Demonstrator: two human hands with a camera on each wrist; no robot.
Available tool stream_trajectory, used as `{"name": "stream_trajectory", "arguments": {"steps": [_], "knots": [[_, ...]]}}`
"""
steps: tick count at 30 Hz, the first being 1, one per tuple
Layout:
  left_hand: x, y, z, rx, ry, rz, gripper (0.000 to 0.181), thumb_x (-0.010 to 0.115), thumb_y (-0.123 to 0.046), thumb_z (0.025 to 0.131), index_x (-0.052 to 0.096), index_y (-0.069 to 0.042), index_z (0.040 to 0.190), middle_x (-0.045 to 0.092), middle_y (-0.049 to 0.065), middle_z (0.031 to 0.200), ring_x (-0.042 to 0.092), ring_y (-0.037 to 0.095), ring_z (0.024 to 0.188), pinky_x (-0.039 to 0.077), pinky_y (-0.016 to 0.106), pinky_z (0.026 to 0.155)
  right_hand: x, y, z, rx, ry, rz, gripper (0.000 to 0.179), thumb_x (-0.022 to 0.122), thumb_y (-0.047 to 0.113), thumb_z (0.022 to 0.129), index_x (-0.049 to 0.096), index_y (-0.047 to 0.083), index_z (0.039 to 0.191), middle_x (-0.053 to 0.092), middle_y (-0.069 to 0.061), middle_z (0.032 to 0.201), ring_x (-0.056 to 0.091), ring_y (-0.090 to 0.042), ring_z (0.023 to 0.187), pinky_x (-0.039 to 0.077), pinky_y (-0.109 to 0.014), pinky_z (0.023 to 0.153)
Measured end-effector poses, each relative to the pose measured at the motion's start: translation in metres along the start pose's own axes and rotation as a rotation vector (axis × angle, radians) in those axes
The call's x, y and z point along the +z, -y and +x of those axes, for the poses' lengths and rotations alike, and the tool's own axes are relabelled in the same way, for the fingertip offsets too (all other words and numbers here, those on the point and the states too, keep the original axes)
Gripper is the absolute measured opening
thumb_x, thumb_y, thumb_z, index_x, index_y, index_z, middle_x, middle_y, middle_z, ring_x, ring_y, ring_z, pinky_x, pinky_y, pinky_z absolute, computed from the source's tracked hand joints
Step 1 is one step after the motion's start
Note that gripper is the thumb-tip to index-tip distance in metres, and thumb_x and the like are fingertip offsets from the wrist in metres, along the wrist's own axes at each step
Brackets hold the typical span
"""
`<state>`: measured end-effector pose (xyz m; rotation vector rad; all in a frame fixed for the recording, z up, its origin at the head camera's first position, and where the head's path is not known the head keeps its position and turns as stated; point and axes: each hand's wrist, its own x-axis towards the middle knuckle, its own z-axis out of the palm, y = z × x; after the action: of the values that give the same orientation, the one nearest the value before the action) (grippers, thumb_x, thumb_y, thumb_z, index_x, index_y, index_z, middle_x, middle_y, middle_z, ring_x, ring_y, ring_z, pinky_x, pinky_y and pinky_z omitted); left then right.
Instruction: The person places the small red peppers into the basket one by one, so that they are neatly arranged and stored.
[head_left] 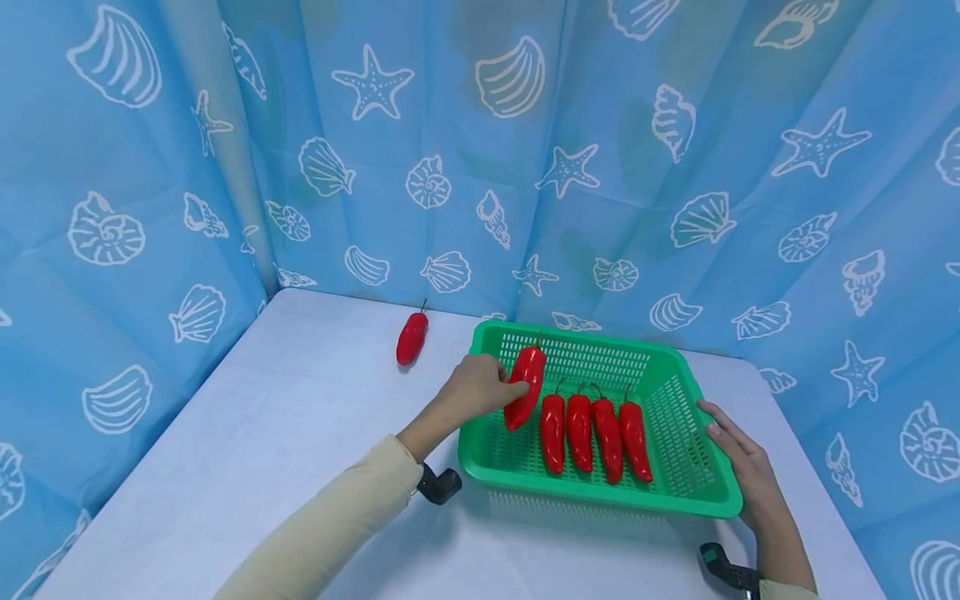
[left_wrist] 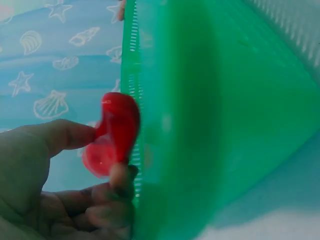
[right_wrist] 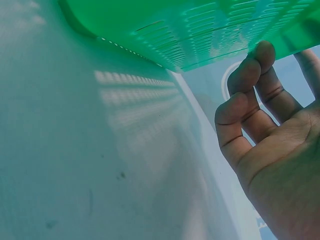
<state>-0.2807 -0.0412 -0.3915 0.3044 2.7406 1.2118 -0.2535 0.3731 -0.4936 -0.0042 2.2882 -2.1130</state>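
My left hand point(head_left: 480, 387) pinches a shiny red chili pepper point(head_left: 528, 375) between thumb and fingers, over the left part of a green plastic basket point(head_left: 585, 497). In the left wrist view the held pepper point(left_wrist: 122, 125) shows beside the basket's green wall. Several more red chili peppers point(head_left: 579, 429) lie side by side inside the basket, stems towards the back. My right hand point(head_left: 742, 467) holds the basket's right rim. In the right wrist view its fingers point(right_wrist: 250, 75) curl at the basket's outer side.
One more red chili pepper point(head_left: 412, 339) lies on the white table point(head_left: 300, 400), behind and left of the basket. A blue curtain point(head_left: 450, 150) with white shell prints hangs around the table's back and sides. Each wrist wears a small black camera point(head_left: 438, 483).
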Motion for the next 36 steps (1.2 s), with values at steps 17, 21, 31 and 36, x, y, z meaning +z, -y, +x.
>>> {"name": "stream_trajectory", "arguments": {"steps": [17,21,31,36], "knots": [[0.017,-0.01,0.012,-0.102,0.131,0.08,0.026,0.068,-0.022,0.092,0.052,-0.009,0.076,0.05,0.003,0.055,0.053,0.019,0.05,0.04,0.024,0.046,0.002,0.001,0.0,-0.014,0.017,0.035,0.046,0.051,0.03,0.105,0.045,0.03,0.151,0.063,0.02,0.118,0.071,-0.009,0.09,0.059,-0.034,0.067],[0.021,-0.012,0.011,-0.096,0.142,0.104,0.026,0.066,-0.019,0.093,0.052,-0.008,0.073,0.051,0.003,0.055,0.053,0.019,0.049,0.039,0.024,0.046,0.002,0.002,0.0,0.008,0.007,0.037,0.047,0.052,0.032,0.105,0.045,0.031,0.151,0.063,0.021,0.117,0.071,-0.009,0.089,0.059,-0.034,0.066],[0.047,-0.01,0.005,-0.134,0.163,0.153,0.022,0.069,-0.015,0.09,0.056,-0.007,0.075,0.059,0.005,0.063,0.062,0.019,0.058,0.048,0.025,0.049,0.001,0.005,0.0,0.023,-0.023,0.005,0.05,0.053,0.035,0.104,0.042,0.032,0.153,0.054,0.023,0.12,0.067,-0.002,0.096,0.059,-0.032,0.07],[0.056,-0.001,0.007,-0.145,0.138,0.179,0.021,0.067,-0.015,0.09,0.056,-0.007,0.074,0.058,0.005,0.064,0.056,0.015,0.055,0.047,0.025,0.05,0.004,0.004,0.001,0.02,-0.014,0.021,0.049,0.053,0.034,0.104,0.042,0.032,0.153,0.057,0.025,0.12,0.069,-0.004,0.094,0.059,-0.032,0.07]]}}
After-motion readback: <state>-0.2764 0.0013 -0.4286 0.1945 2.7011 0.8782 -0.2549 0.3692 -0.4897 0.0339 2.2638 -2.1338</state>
